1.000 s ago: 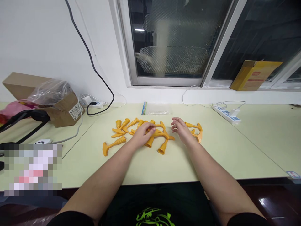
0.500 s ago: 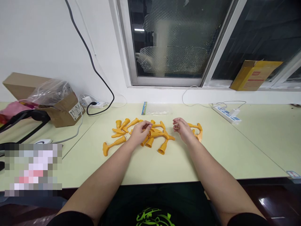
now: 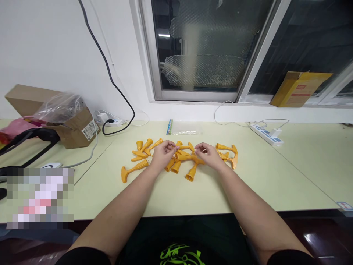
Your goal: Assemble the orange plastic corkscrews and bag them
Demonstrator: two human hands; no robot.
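Orange-yellow plastic pieces (image 3: 176,156), trumpet-shaped with flared ends, lie in a loose scatter on the pale green table (image 3: 248,184). My left hand (image 3: 164,154) rests over the left middle of the scatter, fingers curled down among the pieces. My right hand (image 3: 209,156) is a little to the right, its fingertips above a T-shaped piece (image 3: 198,159), and nothing shows in it. A long piece (image 3: 134,170) lies apart at the front left. A flared piece (image 3: 191,173) stands out below the hands. Another small cluster (image 3: 227,152) sits at the right.
A clear plastic bag (image 3: 183,127) lies at the table's back edge. At left are a cardboard box (image 3: 77,130) with plastic wrap and a black cable (image 3: 118,106). A power strip (image 3: 266,135) sits at right, below a window (image 3: 198,48).
My right hand has moved left, from beside the right cluster to over the middle pieces. My left hand has shifted slightly left, and the pieces under it have spread a little.
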